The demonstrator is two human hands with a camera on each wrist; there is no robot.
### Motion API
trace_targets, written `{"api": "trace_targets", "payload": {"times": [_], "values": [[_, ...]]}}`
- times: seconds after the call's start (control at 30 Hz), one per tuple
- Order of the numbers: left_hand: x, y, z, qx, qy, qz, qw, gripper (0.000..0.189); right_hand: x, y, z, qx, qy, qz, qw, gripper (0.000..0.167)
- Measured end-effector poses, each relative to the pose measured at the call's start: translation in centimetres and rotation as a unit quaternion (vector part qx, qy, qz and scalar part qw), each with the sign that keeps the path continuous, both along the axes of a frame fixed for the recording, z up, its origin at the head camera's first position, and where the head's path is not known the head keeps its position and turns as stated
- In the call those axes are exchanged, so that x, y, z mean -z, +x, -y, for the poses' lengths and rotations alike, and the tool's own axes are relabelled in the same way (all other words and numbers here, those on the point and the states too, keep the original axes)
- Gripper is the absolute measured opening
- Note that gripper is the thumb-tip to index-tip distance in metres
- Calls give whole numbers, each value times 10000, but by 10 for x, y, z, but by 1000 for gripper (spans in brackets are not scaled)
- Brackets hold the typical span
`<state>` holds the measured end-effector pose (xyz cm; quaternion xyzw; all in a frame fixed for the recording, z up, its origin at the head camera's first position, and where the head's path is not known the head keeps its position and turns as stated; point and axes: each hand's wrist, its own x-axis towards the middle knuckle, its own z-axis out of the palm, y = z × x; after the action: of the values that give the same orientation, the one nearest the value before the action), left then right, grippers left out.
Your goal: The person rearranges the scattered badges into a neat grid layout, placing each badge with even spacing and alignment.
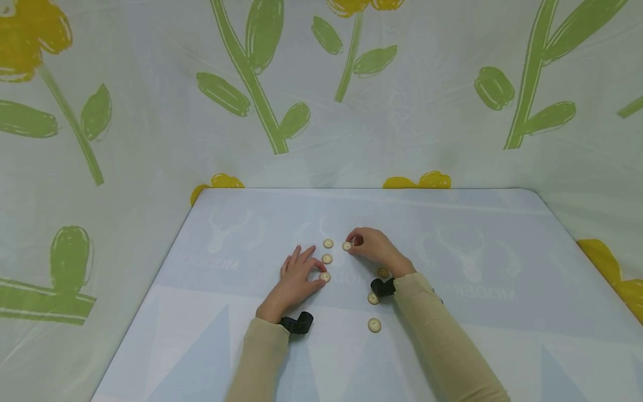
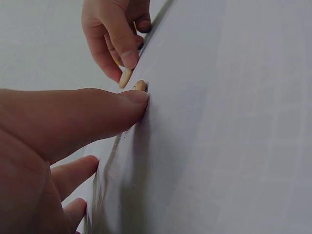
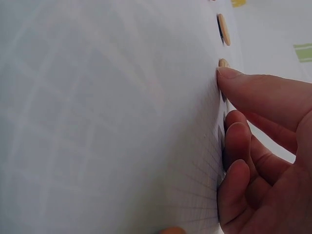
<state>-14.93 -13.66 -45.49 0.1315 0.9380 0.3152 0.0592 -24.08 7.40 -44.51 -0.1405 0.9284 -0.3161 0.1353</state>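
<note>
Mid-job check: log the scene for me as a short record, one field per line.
Buttons in head view: seven, round and pale
Left hand: thumb and index finger pinch the lowest left button
Right hand: pinches another button; whether lifted, hard to tell
Beyond left hand's button: middle left button, then top left button
Nearer right forearm: three buttons, the upper right button beside the wrist
Surface: pale printed table

L hand (image 1: 300, 277) & R hand (image 1: 375, 245) pinching, R farther fwd.
</note>
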Motion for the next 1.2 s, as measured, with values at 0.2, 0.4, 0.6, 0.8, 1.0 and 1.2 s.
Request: {"api": "trace_targets", "payload": {"times": [0.2,0.4,0.6,0.8,1.0,1.2], "values": [[1,-1,0,6,-20,-18,10000,12,0,0,-1,-24,0,10,10000,19],[1,-1,0,8,-38,12,10000,12,-2,1,-2,-86,-18,64,9999,26],[2,-1,1,-12,-14,-12,10000,13,-5,2,-6,-81,-191,103,9997,25],[1,-1,0,-21,-18,15,10000,13,-3,2,-16,-16,-262,39,9996,23],[1,-1,0,-2,-37,9,10000,13,-5,6,-25,-12,-229,-20,9997,17],[0,0,0,-10,42,-3,10000,13,-8,16,-33,-108,-144,-122,9998,10]]}}
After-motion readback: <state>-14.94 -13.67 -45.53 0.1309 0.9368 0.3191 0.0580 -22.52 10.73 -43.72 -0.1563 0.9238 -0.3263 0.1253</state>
